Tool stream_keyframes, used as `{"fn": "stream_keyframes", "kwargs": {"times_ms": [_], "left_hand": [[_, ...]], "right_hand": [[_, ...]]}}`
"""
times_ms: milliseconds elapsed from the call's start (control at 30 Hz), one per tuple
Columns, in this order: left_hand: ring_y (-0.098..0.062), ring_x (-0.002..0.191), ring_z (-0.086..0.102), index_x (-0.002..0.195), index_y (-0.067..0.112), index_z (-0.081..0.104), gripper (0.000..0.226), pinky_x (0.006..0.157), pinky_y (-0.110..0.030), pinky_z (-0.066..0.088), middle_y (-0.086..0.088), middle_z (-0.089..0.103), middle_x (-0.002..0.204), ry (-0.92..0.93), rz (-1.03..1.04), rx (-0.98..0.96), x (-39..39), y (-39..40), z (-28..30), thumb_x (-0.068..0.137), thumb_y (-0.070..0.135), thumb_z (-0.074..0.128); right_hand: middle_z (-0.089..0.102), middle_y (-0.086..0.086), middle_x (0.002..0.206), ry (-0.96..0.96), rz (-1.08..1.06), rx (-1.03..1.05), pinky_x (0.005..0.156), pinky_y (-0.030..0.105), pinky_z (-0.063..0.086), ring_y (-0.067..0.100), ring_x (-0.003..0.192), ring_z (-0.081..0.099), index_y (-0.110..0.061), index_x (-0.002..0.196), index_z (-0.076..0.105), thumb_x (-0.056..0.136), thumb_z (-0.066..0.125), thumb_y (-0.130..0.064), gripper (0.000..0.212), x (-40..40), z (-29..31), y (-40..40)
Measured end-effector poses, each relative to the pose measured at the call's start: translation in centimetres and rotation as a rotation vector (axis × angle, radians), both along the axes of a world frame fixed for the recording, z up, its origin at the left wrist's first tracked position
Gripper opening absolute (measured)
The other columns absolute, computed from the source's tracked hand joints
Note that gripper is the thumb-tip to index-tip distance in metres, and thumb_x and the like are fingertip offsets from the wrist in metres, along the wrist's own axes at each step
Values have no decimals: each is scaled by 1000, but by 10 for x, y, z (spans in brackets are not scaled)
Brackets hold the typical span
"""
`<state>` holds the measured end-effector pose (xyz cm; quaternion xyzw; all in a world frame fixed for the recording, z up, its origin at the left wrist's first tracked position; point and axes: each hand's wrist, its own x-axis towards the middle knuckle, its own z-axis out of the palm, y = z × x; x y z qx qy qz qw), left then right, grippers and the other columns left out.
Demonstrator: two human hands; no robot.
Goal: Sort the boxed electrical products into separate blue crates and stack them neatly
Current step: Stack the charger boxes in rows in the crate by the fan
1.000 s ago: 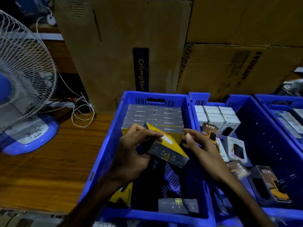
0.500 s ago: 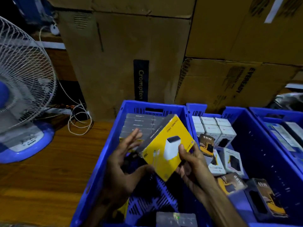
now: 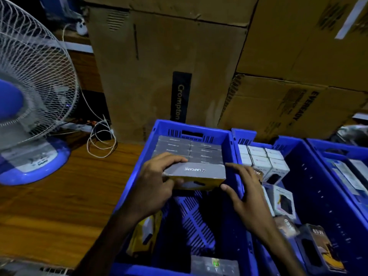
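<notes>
Near to far: left hand [image 3: 157,184] grips the LAPCARE box [image 3: 194,175] w/ fingers curled over its top, thumb at front; right hand [image 3: 246,193] spread, thumb at the box's right end. Box sits on edge inside the blue crate [image 3: 139,176], against the stacked grey boxes [image 3: 189,149]. Behind: cardboard cartons [image 3: 159,76].

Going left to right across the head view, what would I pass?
White-and-blue table fan → coiled white cable → left hand → grey-and-yellow Lapcare box → right hand → black 65W box
</notes>
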<state>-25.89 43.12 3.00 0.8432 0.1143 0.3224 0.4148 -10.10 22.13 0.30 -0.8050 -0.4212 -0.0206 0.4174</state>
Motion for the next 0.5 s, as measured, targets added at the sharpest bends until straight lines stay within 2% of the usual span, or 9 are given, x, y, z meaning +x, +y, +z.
{"fn": "stream_keyframes", "kwargs": {"times_ms": [67, 133, 233, 333, 400, 500], "left_hand": [[-2, 108, 60, 112, 22, 73, 49, 95, -16, 44, 11, 63, 111, 82, -16, 35, 16, 6, -11, 64, 12, 74], [-5, 108, 54, 114, 24, 69, 46, 95, -16, 39, 9, 53, 114, 187, -56, 50, 36, 11, -29, 71, 11, 75], [-13, 117, 50, 120, 23, 58, 42, 100, -22, 38, 7, 37, 123, 349, -106, 127, 65, 15, -57, 84, 6, 73], [-22, 119, 50, 125, 18, 48, 42, 102, -34, 45, 0, 30, 127, 400, -146, 222, 88, 14, -82, 88, 5, 64], [-24, 118, 50, 128, 16, 44, 43, 100, -41, 49, -2, 29, 129, 391, -156, 244, 98, 11, -95, 90, 5, 61], [-24, 118, 51, 130, 16, 45, 42, 102, -42, 48, -4, 31, 130, 380, -118, 224, 110, 1, -111, 94, 2, 61]], "right_hand": [[50, -7, 134, -130, -70, -104, 97, 32, 49, 12, 123, 53, -28, 140, 53, 92, 74, -24, 53, 11, -3, -9], [46, 1, 141, -193, -110, -328, 97, 41, 51, 25, 129, 53, -20, 146, 49, 91, 74, -34, 62, 21, -10, -19], [32, 12, 161, -130, -135, -627, 108, 45, 44, 36, 143, 41, -13, 155, 36, 93, 64, -53, 79, 25, -23, -28], [14, 8, 171, -35, -169, -630, 120, 40, 31, 27, 155, 24, -12, 162, 20, 97, 54, -57, 86, 17, -28, -31], [16, 4, 171, -22, -199, -560, 120, 36, 29, 23, 156, 22, -11, 162, 19, 99, 53, -55, 84, 10, -30, -31], [16, 0, 171, 25, -231, -504, 119, 33, 29, 18, 156, 22, -14, 163, 18, 101, 52, -50, 79, 5, -31, -31]]}}
